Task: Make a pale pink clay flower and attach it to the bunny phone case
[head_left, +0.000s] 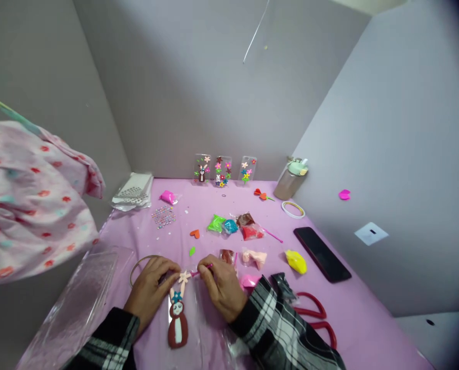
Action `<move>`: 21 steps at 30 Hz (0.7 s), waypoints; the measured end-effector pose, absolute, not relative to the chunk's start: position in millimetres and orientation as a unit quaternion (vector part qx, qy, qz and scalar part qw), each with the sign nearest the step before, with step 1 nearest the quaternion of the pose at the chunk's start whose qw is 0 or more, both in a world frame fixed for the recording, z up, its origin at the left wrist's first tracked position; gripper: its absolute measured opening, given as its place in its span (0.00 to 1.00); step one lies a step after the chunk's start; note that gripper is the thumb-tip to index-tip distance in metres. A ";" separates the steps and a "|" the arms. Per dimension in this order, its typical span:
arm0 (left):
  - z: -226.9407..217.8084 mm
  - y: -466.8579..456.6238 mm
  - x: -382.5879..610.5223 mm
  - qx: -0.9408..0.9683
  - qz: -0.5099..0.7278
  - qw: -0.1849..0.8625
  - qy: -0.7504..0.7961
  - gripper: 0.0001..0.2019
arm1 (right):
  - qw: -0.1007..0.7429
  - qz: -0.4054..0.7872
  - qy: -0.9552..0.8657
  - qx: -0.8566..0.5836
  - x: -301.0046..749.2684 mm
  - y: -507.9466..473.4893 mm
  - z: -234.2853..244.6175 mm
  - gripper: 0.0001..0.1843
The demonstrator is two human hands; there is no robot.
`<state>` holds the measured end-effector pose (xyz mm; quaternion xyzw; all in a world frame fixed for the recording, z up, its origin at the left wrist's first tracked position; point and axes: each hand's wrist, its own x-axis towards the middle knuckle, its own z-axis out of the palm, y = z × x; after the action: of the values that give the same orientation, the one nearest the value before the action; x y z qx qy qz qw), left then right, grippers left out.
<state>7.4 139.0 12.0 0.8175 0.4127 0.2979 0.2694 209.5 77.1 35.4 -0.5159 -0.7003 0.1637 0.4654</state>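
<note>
A clear phone case (197, 313) lies flat on the table in front of me. On it is a brown clay bunny (177, 329) with a white face, a white belly and a blue flower at its ear. A pale peach clay flower (184, 277) sits just above the bunny's ears. My left hand (154, 280) is closed at the case's upper left edge, thumb and fingertips beside the peach flower. A thin pink modelling tool (195, 273) is pinched in my right hand (222, 289), its tip at the flower's right side.
Several clay packets, among them a green one (216, 223), lie beyond my hands. Yellow clay (296, 262), a phone (322, 254) and red-handled scissors (325, 329) are at right. Decorated cases (223, 172) and a bottle (290, 180) stand at the back. Clear plastic packaging (79, 303) lies left.
</note>
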 end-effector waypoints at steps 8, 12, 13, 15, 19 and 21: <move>5.4 139.0 10.2 0.809 0.326 0.255 0.417 0.11 | 0.471 0.138 -0.714 -0.500 207.7 74.9 37.0 0.15; 0.2 144.8 6.1 0.784 0.358 0.246 0.443 0.13 | 0.478 0.117 -0.710 -0.504 209.4 74.8 37.5 0.13; -1.0 146.0 4.6 0.776 0.369 0.244 0.450 0.14 | 0.477 0.110 -0.710 -0.506 210.3 75.5 37.3 0.12; -3.2 147.3 2.0 0.760 0.387 0.243 0.462 0.15 | 0.470 0.097 -0.712 -0.513 212.3 77.9 35.5 0.11; -5.2 146.9 -1.0 0.740 0.406 0.250 0.475 0.16 | 0.437 0.078 -0.717 -0.536 218.0 85.1 27.7 0.10; -5.3 146.5 -1.5 0.739 0.408 0.252 0.474 0.17 | 0.414 0.069 -0.720 -0.553 221.4 87.8 22.9 0.11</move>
<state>-1.5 146.5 -5.3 0.7386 0.4738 0.4080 0.2521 221.4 87.8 22.9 -0.5529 -0.7200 0.0689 0.4138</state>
